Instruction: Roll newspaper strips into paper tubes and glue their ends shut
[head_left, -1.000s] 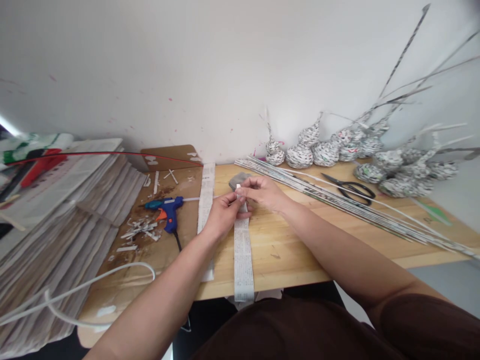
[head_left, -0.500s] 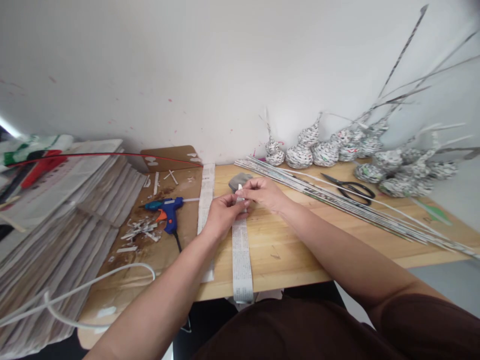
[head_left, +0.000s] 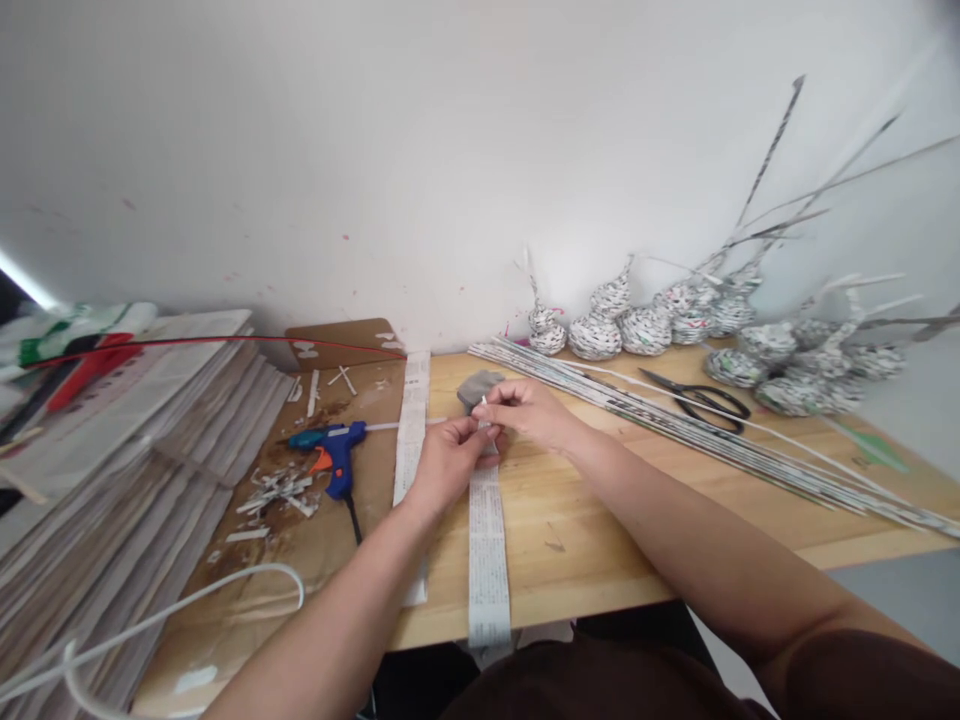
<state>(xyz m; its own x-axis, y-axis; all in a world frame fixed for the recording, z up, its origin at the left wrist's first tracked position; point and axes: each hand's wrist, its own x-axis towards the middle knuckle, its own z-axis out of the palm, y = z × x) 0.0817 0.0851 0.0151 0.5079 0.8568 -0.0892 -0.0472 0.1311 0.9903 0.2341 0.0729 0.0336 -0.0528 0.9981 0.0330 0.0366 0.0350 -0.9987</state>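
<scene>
A long strip of printed newspaper (head_left: 489, 550) runs from my fingers toward me and hangs over the table's front edge. My left hand (head_left: 454, 460) pinches its far end. My right hand (head_left: 525, 410) is closed on the same end, thumb and fingers together, and a small white tip pokes up between the hands. Just behind them lies a grey cloth (head_left: 478, 388), partly covered by my fingers. To the left, another stack of newspaper strips (head_left: 412, 420) lies flat on the table.
On cardboard at left rest a blue glue gun (head_left: 337, 445) and paper scraps (head_left: 277, 492), beside a tall newspaper stack (head_left: 150, 500). Rolled paper sticks (head_left: 660, 425) and black scissors (head_left: 705, 402) lie right. Woven paper gourds (head_left: 596, 335) line the wall.
The whole view has tilted up slightly, so things sit lower in the picture. Both hands keep their pinch on the strip's far end.
</scene>
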